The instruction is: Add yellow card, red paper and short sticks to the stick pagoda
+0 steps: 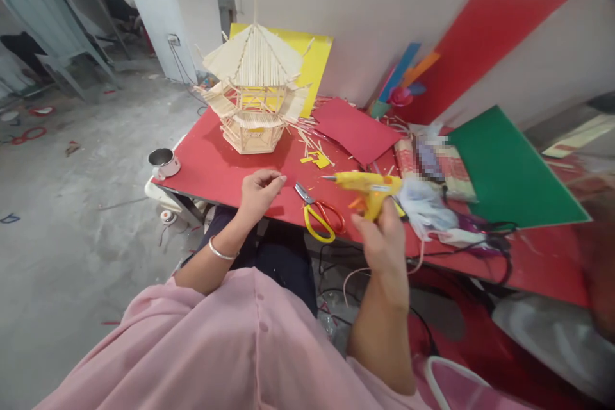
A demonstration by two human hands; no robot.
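- Gripping the glue gun point(369, 184), near right, the right hand point(385, 240) should keep the nozzle point(329, 177) clear of skin.
- Scissors point(312, 202) lie between the hands.
- Left hand point(259, 193): digits pressed together; whether pinching anything, I cannot tell.
- Stick model point(257, 64) stands far left.

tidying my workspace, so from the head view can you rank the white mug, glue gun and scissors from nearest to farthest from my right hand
1. Glue gun: held in the right hand.
2. Scissors: left of that hand, at the front edge of the red table.
3. White mug: farthest, at the table's left end.
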